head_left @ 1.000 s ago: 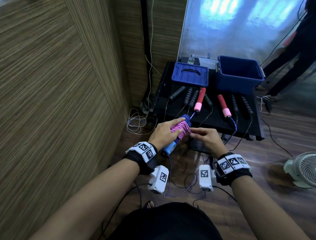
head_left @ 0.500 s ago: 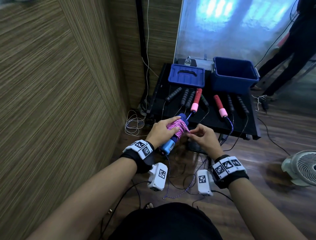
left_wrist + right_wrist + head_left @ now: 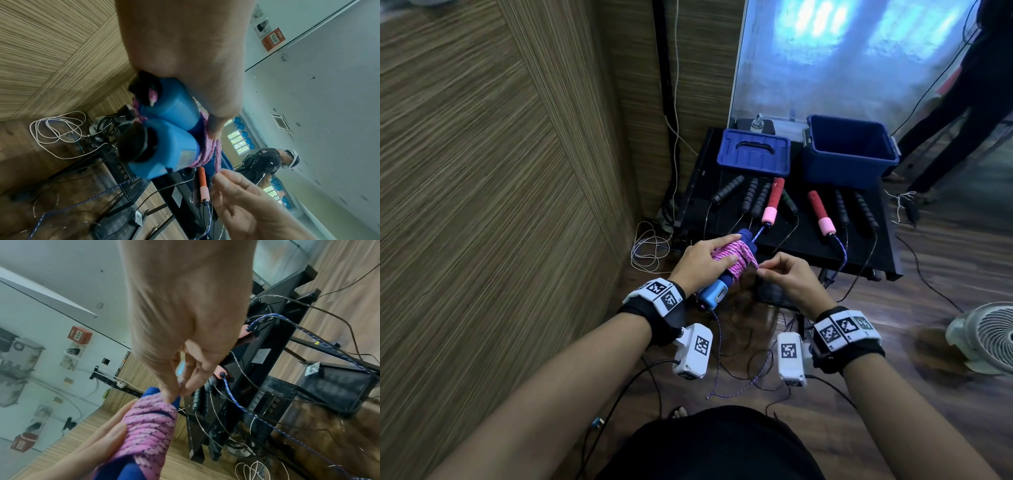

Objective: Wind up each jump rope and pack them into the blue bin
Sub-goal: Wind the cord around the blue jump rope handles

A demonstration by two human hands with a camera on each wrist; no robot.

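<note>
My left hand (image 3: 700, 260) grips a pair of blue jump-rope handles (image 3: 714, 293) held side by side, with pink rope (image 3: 736, 255) wound many turns around them. In the left wrist view both handle ends (image 3: 164, 146) show below my palm. My right hand (image 3: 777, 274) pinches the pink rope's end beside the coil, with its fingertips (image 3: 174, 392) touching the wraps. The open blue bin (image 3: 849, 154) stands at the back right of the black table (image 3: 859, 253), and I see nothing in it.
The bin's blue lid (image 3: 755, 152) lies left of it. Two red-and-pink handles (image 3: 774, 202) and several black handles (image 3: 726, 190) lie on the table, ropes trailing to the floor. A white fan (image 3: 986, 337) stands at right, a white cable coil (image 3: 650, 248) by the wall. A person (image 3: 969, 89) stands behind.
My right hand has drawn the pink rope's end a little out to the right of the coil. The left hand keeps its grip on the handles.
</note>
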